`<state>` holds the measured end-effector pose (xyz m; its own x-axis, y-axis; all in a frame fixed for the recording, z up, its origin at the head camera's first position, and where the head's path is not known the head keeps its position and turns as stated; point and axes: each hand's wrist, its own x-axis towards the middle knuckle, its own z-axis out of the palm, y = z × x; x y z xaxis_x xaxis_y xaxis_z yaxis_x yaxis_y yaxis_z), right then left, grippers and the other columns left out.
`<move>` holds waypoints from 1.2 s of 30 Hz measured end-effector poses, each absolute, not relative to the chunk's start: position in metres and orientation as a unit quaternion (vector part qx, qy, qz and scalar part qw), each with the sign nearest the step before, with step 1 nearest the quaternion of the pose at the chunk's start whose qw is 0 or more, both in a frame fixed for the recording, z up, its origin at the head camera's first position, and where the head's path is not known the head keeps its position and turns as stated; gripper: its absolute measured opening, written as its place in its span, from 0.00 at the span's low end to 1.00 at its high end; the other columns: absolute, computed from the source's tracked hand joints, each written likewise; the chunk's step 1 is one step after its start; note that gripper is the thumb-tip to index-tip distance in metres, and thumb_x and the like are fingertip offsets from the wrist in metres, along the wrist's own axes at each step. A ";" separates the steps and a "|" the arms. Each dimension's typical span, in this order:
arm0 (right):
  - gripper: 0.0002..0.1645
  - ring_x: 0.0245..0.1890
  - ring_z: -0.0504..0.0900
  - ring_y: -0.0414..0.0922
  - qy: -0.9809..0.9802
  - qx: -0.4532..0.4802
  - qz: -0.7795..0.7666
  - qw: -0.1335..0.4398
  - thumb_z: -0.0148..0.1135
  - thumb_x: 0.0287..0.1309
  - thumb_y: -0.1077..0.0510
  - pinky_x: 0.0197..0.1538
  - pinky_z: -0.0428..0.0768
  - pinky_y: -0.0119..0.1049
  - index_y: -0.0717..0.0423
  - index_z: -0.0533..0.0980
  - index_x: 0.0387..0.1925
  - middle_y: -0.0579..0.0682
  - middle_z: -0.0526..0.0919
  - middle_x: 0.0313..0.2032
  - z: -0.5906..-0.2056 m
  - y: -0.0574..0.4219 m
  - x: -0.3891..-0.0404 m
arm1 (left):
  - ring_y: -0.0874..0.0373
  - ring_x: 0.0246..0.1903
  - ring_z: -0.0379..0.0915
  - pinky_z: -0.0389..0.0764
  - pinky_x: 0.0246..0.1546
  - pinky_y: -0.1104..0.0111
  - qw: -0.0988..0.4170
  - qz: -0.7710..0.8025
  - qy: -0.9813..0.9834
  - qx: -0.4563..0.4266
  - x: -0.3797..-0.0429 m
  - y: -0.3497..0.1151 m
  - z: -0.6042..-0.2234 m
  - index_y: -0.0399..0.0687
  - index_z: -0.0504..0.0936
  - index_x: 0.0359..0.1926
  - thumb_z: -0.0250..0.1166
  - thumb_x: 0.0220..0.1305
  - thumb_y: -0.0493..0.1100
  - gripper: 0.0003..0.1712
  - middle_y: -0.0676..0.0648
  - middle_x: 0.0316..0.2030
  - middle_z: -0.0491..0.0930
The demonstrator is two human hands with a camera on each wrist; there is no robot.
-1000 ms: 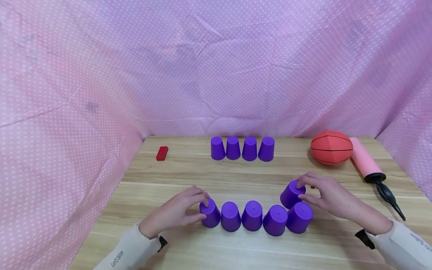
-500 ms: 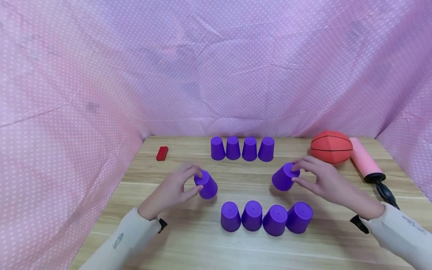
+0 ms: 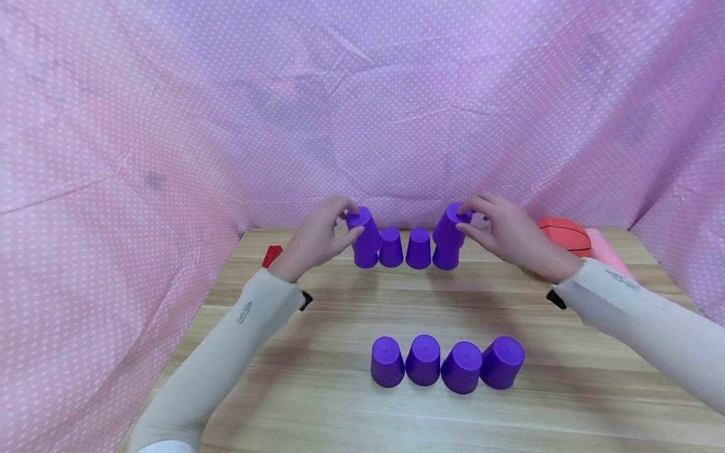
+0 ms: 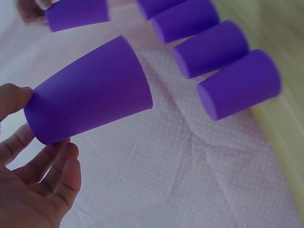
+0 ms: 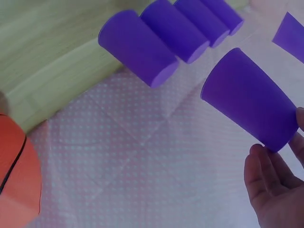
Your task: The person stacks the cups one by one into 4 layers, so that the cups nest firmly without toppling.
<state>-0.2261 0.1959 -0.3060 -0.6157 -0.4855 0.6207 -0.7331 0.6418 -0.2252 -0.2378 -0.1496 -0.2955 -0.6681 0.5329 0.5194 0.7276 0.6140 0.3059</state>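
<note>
My left hand grips an upside-down purple cup by its closed end. My right hand holds another purple cup the same way. In the head view both held cups overlap the outer cups of the back row, the left one and the right one. Both wrist views show a gap between each held cup and that row. Two more upside-down cups, one beside the other, stand between them.
Nearer the person, several upside-down purple cups stand in a row on the wooden table. A red toy brick lies back left. A red ball and pink pump are back right, partly behind the right arm. A dotted pink cloth hangs behind.
Both hands have lifted the outermost cups from around the near row and carried them away from the person, up over the ends of the back row. The other cups stay put.
</note>
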 end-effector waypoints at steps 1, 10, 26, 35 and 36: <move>0.12 0.35 0.78 0.47 -0.873 0.345 0.240 0.248 0.69 0.53 0.59 0.36 0.77 0.42 0.57 0.78 0.39 0.50 0.79 0.36 -0.307 0.194 -0.233 | 0.53 0.41 0.72 0.75 0.40 0.63 0.186 -0.257 -0.880 -0.353 -0.245 -0.146 -0.295 0.42 0.74 0.42 0.67 0.59 0.42 0.13 0.47 0.38 0.76; 0.10 0.40 0.79 0.51 -0.901 0.313 0.252 0.164 0.66 0.57 0.57 0.41 0.78 0.45 0.56 0.77 0.40 0.52 0.81 0.39 -0.322 0.178 -0.276 | 0.53 0.43 0.72 0.74 0.43 0.64 0.127 -0.295 -0.900 -0.295 -0.293 -0.134 -0.315 0.44 0.74 0.42 0.66 0.59 0.43 0.13 0.48 0.41 0.76; 0.11 0.40 0.81 0.54 -0.911 0.295 0.257 0.132 0.65 0.57 0.60 0.42 0.78 0.46 0.60 0.76 0.40 0.57 0.81 0.39 -0.319 0.167 -0.291 | 0.54 0.43 0.70 0.74 0.43 0.66 0.072 -0.304 -0.909 -0.277 -0.319 -0.125 -0.322 0.43 0.74 0.44 0.66 0.60 0.43 0.14 0.48 0.42 0.76; 0.16 0.48 0.76 0.56 -0.916 0.293 0.245 0.118 0.64 0.59 0.54 0.48 0.74 0.51 0.59 0.75 0.45 0.57 0.79 0.45 -0.313 0.180 -0.278 | 0.49 0.50 0.67 0.72 0.48 0.60 0.095 -0.264 -0.918 -0.282 -0.311 -0.129 -0.320 0.47 0.74 0.46 0.66 0.59 0.46 0.16 0.47 0.48 0.73; 0.17 0.49 0.76 0.56 -0.919 0.289 0.243 0.116 0.63 0.60 0.53 0.49 0.74 0.51 0.58 0.74 0.46 0.56 0.79 0.46 -0.310 0.182 -0.273 | 0.49 0.51 0.66 0.72 0.48 0.60 0.105 -0.259 -0.916 -0.288 -0.308 -0.131 -0.318 0.47 0.75 0.46 0.67 0.59 0.46 0.16 0.47 0.49 0.72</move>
<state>-0.2734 0.1822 -0.3103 -0.8060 -0.4749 0.3533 -0.5875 0.7147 -0.3795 -0.3080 -0.1313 -0.3184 -0.8122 0.4724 0.3425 0.5818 0.6997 0.4146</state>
